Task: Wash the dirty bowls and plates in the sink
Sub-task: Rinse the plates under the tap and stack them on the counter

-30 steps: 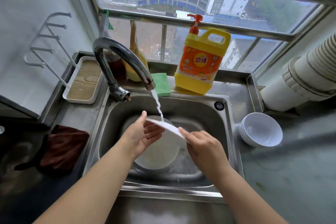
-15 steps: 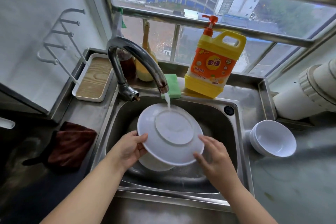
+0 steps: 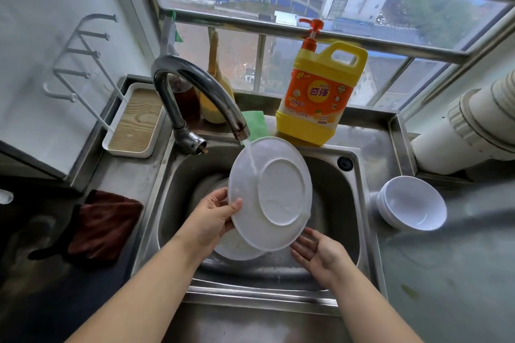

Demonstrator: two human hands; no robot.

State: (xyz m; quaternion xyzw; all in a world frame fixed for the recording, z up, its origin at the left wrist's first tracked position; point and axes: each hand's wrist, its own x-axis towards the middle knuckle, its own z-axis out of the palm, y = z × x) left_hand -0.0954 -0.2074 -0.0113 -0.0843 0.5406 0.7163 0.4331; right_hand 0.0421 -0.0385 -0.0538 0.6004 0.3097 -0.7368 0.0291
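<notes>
Table [image 3: 446, 273]: grey steel surface, seen from 3 to 6 o'clock, with the sink let into it

Sink [image 3: 340, 203]: stainless basin at centre; a round overflow hole is seen at its 1 o'clock corner

Tap [image 3: 195, 83]: curved chrome spout rising from the sink's 10 o'clock corner; a thin stream of water is being run onto the plate

Detergent jug [image 3: 320, 97]: yellow with orange label and pump, stood upright on the ledge at 12 o'clock, just behind the plate's top edge

Plate [image 3: 267, 192]: white, held tilted above the basin with its underside and foot ring turned toward the camera; water is received on its upper left part

Second plate [image 3: 237, 250]: white, lying in the basin beneath the first, mostly hidden

Bowls [image 3: 412, 206]: white, stacked on the table at 3 o'clock, just beside the sink

Tray [image 3: 133, 122]: white-rimmed with a wood-grain base, at 10 o'clock

Cloth [image 3: 103, 225]: dark red, at 9 o'clock

Sponge [image 3: 255, 122]: green, behind the tap's mouth

Left hands entry [image 3: 214, 217]: the plate's 9 o'clock rim is gripped, thumb on the underside

Right hands entry [image 3: 320, 250]: palm up, fingers relaxed and spread, at the plate's 5 o'clock edge; contact cannot be told
</notes>
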